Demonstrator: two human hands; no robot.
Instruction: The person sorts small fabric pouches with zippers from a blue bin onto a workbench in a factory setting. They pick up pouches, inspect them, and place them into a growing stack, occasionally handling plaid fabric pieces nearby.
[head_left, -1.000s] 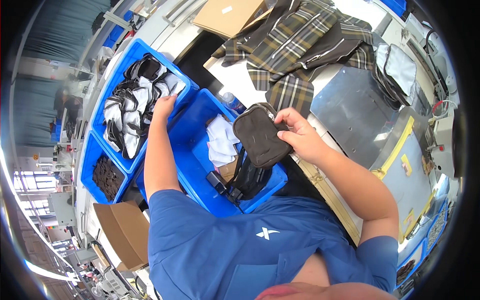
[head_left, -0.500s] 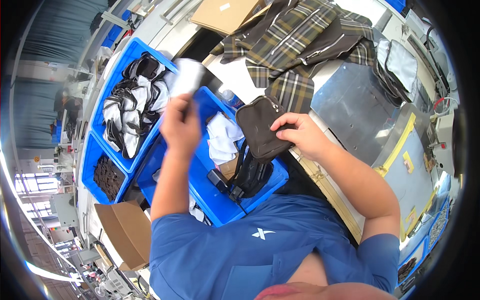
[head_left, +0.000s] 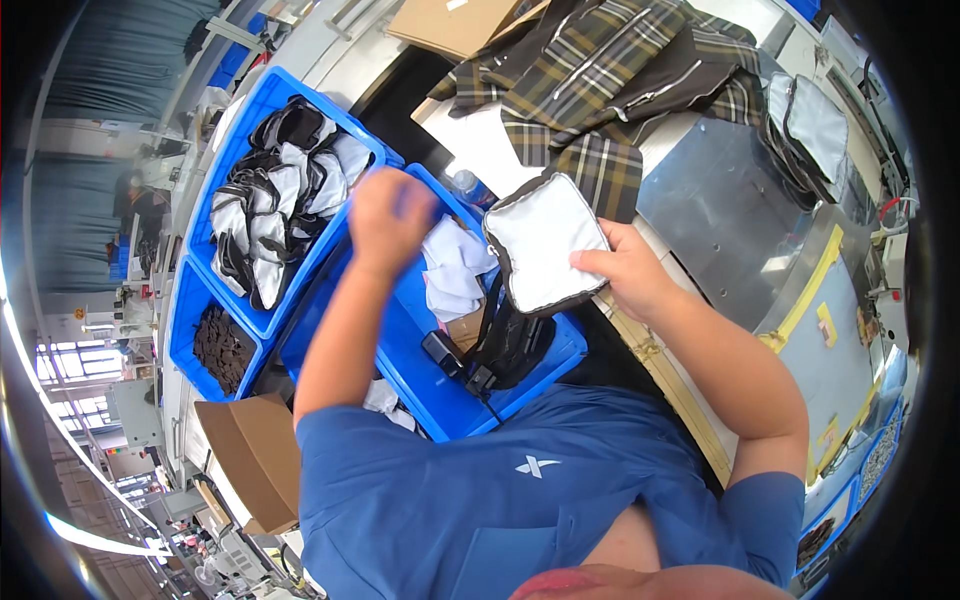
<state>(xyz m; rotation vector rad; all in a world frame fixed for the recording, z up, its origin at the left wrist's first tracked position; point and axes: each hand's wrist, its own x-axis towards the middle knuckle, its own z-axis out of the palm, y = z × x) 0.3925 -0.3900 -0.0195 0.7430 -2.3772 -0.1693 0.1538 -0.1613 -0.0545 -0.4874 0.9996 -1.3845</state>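
Note:
My right hand (head_left: 640,270) grips a small squarish pouch (head_left: 549,245) by its right edge, thumb on top. Its upward face is plain white, with a dark fabric border around it. To the left, my left hand (head_left: 390,225) is raised above the blue bins. Motion smears its fingers, so whether it holds anything does not show. Just under the pouch, a blue bin (head_left: 465,425) holds folded white cloth pieces (head_left: 452,268), a black strap bundle (head_left: 520,350) and black buckle-like parts (head_left: 445,355).
Further left, a blue bin (head_left: 215,185) is heaped with black-and-white pouch pieces (head_left: 268,225); a smaller one holds dark brown bits (head_left: 222,348). Plaid fabric pieces with zippers (head_left: 600,70) cover the far table. A metal plate (head_left: 715,210) lies to the right. An open cardboard box (head_left: 245,455) stands lower left.
The white item blurred in my left hand is no longer seen there. My right hand held a pouch showing its dark brown face; now a white face shows. My left hand has shifted slightly right.

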